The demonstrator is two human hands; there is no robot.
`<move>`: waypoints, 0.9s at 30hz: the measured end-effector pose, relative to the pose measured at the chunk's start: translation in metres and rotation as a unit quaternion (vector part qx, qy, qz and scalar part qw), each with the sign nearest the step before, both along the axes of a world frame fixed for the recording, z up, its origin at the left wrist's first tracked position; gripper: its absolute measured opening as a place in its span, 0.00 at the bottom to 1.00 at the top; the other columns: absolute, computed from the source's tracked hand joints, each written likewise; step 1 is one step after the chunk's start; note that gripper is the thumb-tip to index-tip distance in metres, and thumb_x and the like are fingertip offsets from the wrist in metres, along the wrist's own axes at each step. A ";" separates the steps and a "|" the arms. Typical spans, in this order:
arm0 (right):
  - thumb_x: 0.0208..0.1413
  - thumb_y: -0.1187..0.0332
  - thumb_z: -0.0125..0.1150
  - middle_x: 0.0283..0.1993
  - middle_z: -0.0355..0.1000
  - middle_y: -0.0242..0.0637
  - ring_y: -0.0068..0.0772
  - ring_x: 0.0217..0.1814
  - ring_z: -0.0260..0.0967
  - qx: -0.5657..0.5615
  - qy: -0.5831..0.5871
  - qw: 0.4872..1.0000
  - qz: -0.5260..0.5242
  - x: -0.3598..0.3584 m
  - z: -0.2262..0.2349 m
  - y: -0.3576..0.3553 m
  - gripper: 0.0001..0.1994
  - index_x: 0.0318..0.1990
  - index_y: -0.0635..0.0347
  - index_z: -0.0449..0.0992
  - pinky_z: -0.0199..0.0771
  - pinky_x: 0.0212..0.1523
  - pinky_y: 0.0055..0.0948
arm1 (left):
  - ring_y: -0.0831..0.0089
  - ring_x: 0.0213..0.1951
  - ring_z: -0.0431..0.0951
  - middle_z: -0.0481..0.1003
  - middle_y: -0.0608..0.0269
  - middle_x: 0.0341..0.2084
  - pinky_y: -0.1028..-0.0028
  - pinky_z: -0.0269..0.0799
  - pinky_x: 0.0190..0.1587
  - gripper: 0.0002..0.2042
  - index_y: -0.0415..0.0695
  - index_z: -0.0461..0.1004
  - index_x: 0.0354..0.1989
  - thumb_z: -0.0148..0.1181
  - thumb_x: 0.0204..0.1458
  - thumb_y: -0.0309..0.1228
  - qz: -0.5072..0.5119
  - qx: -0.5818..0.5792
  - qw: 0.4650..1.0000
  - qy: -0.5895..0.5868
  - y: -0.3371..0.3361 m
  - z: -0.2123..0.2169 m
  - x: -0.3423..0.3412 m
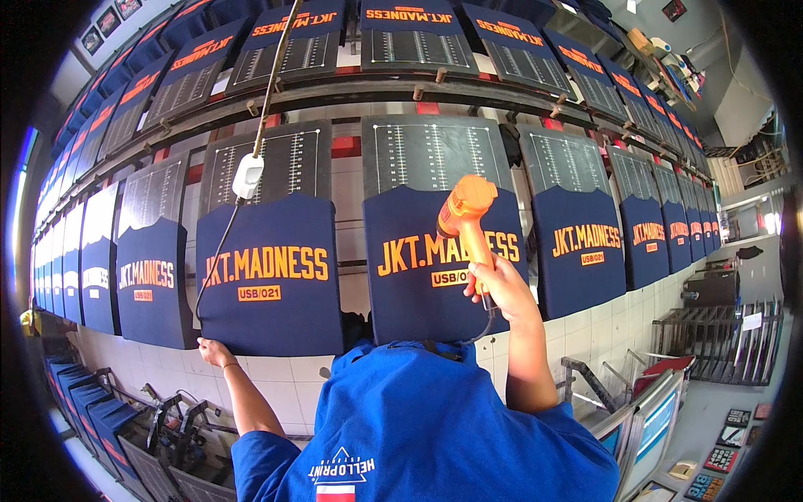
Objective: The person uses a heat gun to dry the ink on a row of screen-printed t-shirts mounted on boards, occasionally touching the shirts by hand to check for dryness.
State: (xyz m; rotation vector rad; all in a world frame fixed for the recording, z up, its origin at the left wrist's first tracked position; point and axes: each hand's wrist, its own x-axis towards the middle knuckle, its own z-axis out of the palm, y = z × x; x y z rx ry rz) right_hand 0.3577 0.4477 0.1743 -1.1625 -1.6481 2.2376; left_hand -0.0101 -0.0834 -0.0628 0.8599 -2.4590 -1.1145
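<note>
My right hand (505, 289) is wrapped round the handle of an orange heat gun (470, 203), raised over a navy T-shirt (401, 309) with an orange and white print. That shirt lies stretched on a dark printing board (431, 155) marked with ruled scales. A thin dark power cord (219, 251) hangs from a white socket block (248, 176) and runs down to my left hand (217, 352). The left fingers are closed at the cord, by the lower left corner of another printed navy T-shirt (268, 314). The cord's stretch between my hands is mostly hidden.
Further boards with navy shirts continue in a row to both sides, such as one shirt (585, 251) on the right. Behind it runs a dark rail (335, 99) with a second row of boards. A metal rack (719, 343) and a framed screen (648, 427) stand at the right.
</note>
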 end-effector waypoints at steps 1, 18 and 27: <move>0.60 0.65 0.53 0.28 0.69 0.32 0.25 0.26 0.71 0.000 -0.006 1.000 0.008 0.002 0.002 -0.001 0.11 0.44 0.64 0.68 0.72 0.25 0.24 | 0.47 0.45 0.75 0.75 0.37 0.44 0.60 0.67 0.51 0.28 0.28 0.72 0.47 0.39 0.62 0.47 0.001 -0.008 1.000 0.001 -0.003 -0.002 -0.001; 0.59 0.65 0.53 0.30 0.69 0.34 0.26 0.28 0.71 -0.022 -0.003 0.999 0.041 -0.016 0.002 -0.012 0.12 0.44 0.64 0.67 0.72 0.26 0.25 | 0.44 0.47 0.73 0.73 0.34 0.45 0.59 0.66 0.52 0.28 0.27 0.71 0.48 0.39 0.62 0.46 -0.002 -0.010 1.000 -0.014 -0.005 -0.004 -0.002; 0.59 0.65 0.54 0.30 0.68 0.33 0.26 0.27 0.71 -0.045 -0.039 0.997 0.055 0.005 0.010 -0.021 0.14 0.47 0.64 0.66 0.71 0.25 0.23 | 0.48 0.52 0.71 0.71 0.41 0.51 0.62 0.65 0.55 0.26 0.32 0.66 0.55 0.34 0.64 0.44 -0.174 -0.256 0.951 0.018 -0.096 -0.085 -0.036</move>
